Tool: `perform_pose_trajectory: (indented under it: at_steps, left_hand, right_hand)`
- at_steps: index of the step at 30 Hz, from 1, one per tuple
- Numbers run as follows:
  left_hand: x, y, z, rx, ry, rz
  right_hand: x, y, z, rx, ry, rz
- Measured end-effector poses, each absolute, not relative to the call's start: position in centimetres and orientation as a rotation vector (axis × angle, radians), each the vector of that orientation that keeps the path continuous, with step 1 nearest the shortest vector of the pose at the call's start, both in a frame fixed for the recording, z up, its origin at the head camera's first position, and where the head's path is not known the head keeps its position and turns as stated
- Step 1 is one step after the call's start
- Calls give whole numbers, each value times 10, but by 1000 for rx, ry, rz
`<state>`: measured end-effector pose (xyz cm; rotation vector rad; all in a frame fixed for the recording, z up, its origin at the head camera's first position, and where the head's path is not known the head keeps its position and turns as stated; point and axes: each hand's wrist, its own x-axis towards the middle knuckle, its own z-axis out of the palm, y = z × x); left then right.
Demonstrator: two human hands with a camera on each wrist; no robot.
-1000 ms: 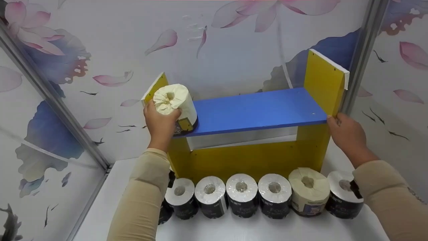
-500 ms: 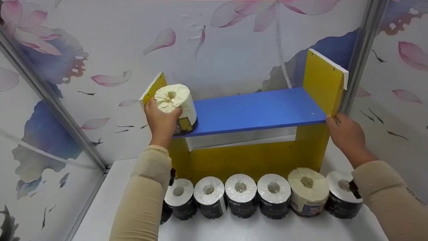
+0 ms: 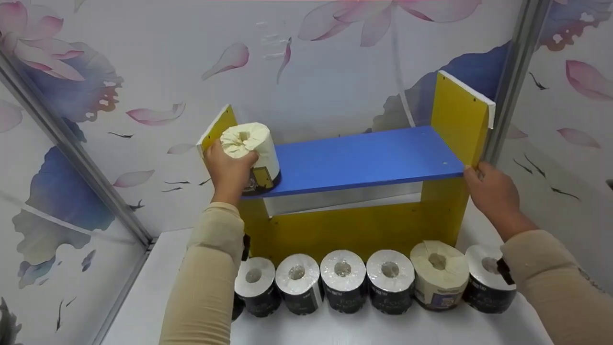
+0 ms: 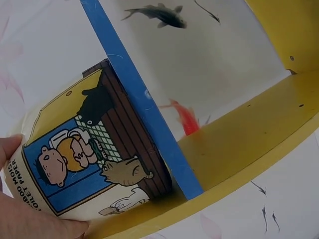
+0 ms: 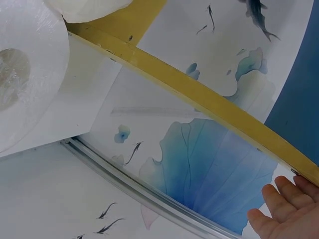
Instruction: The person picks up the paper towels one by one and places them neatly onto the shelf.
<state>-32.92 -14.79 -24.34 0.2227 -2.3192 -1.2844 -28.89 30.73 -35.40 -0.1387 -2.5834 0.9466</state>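
A cream-wrapped toilet paper roll stands upright at the left end of the blue shelf board, beside the yellow left side panel. My left hand grips this roll near its top, thumb to the right. The left wrist view shows its cartoon-printed wrapper, with the base against the blue board. At the other end, my right hand holds the front edge of the rack's yellow right side panel, level with the board. Fingers lie along the outer side of that panel in the right wrist view; the thumb is hidden there.
In front of the rack, a row of several toilet rolls, mostly black-and-white, lines the white table. One cream roll stands among them. My left sleeve covers the row's left end. Flower-patterned walls close in the back and sides.
The view has shifted slightly, so everything sits a little further left. Both hands keep their places on the roll and the rack.
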Motion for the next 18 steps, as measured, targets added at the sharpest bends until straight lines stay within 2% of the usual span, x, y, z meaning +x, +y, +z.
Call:
perform_pose_trajectory:
  at_steps: [18]
  left_hand:
    - [-339,-144,-241,308,-2349,-1267]
  right_hand:
    - [-290,307,-354,-178,-2574,972]
